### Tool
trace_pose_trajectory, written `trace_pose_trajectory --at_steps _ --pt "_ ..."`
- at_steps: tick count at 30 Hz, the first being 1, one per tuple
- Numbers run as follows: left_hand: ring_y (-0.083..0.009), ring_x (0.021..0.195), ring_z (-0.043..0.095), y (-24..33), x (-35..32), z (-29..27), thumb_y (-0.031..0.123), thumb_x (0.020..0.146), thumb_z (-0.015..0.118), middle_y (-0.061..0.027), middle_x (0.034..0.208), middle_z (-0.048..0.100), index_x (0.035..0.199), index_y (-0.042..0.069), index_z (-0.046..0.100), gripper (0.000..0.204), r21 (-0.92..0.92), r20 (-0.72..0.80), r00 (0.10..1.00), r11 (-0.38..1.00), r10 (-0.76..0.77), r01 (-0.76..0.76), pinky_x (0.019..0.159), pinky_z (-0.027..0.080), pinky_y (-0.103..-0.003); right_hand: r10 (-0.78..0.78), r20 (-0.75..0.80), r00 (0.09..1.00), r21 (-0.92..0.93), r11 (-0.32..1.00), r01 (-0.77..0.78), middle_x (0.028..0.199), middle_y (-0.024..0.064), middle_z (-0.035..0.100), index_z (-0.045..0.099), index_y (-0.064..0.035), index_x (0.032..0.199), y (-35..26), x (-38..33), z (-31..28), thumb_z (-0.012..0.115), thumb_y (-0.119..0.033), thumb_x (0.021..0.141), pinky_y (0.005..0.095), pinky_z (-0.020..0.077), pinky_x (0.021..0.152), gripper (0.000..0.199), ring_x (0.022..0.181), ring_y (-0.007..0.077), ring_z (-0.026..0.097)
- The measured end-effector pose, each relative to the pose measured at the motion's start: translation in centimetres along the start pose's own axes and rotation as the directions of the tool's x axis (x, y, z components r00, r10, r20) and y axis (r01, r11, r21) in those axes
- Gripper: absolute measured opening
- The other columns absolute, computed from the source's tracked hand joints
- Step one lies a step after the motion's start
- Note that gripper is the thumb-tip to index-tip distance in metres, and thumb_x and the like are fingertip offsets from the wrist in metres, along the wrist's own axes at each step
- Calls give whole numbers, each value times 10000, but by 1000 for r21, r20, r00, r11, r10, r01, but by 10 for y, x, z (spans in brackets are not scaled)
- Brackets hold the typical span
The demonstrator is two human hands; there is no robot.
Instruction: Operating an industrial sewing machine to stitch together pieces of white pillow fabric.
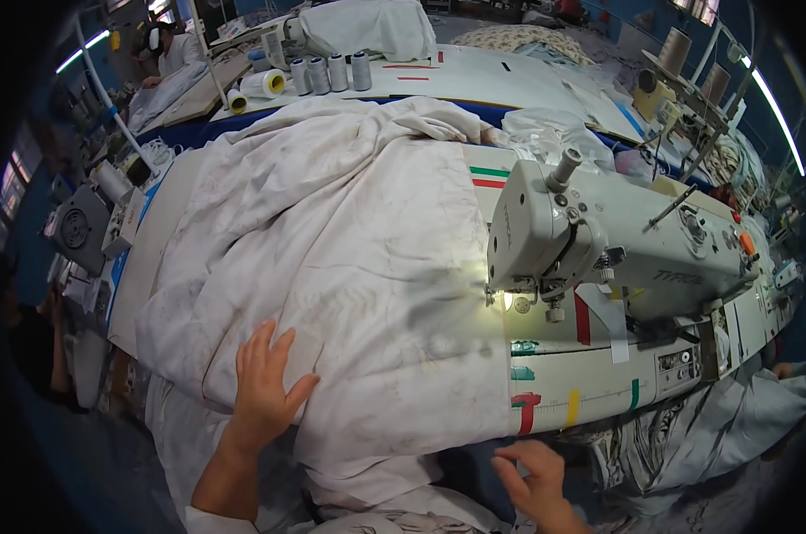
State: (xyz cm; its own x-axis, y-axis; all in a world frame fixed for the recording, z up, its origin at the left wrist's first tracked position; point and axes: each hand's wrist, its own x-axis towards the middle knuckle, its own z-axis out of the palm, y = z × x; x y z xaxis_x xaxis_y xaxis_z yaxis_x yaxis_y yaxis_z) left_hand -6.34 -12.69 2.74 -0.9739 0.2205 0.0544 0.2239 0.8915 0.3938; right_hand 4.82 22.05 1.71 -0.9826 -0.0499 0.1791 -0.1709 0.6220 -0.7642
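While left hand (265, 378) presses white fabric (332, 249), right hand (532, 476) hovers.

Grey thread spools (332, 73), perhaps four.

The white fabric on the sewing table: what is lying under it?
Under the white fabric only the table edge with coloured tape marks shows. The left hand presses on top; anything beneath is covered.

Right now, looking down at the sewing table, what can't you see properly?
- Needle of the sewing machine: lost in the lamp glare in the head view.
- Table under the white fabric: covered by it.
- Right hand: palm turned away at the table edge, so whether it grips anything is unclear.
- Left hand: lies flat on the fabric; its arm is cut off by the lower edge.
- Thread cones: too small for detail.
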Motion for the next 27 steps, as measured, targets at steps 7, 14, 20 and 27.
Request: trace_pose_trajectory --at_steps 7,14,20,27 --pt "-385 1418 221 -70 4 33 399 890 593 -204 1540 243 1482 111 312 715 262 -158 959 927 -235 270 1087 135 -646 -113 -340 934 -112 991 79 728 113 637 648 15 814 -8 61 -17 665 9 802 284 456 607 22 650 194 610" --pt "-318 1443 187 -109 96 17 475 946 480 -66 1589 192 1508 125 256 699 223 -98 935 908 -341 354 1093 117 -651 156 -109 982 199 971 -132 712 47 645 658 30 806 11 9 19 661 -5 821 230 447 595 38 649 83 575" --pt "-286 1456 175 -161 170 8 560 922 475 -62 1593 195 1500 114 282 755 252 -124 963 931 -240 265 1080 152 -661 527 183 830 436 713 -549 883 66 689 664 21 968 65 -32 88 761 -56 768 291 506 801 236 853 158 650" --pt "-354 1226 482 -141 168 12 294 910 578 -152 1315 531 1279 46 522 449 272 -210 967 942 -143 199 1012 384 -494 337 468 817 736 364 -571 1064 63 681 646 16 1110 103 -32 105 757 23 758 322 473 918 369 1002 171 622"
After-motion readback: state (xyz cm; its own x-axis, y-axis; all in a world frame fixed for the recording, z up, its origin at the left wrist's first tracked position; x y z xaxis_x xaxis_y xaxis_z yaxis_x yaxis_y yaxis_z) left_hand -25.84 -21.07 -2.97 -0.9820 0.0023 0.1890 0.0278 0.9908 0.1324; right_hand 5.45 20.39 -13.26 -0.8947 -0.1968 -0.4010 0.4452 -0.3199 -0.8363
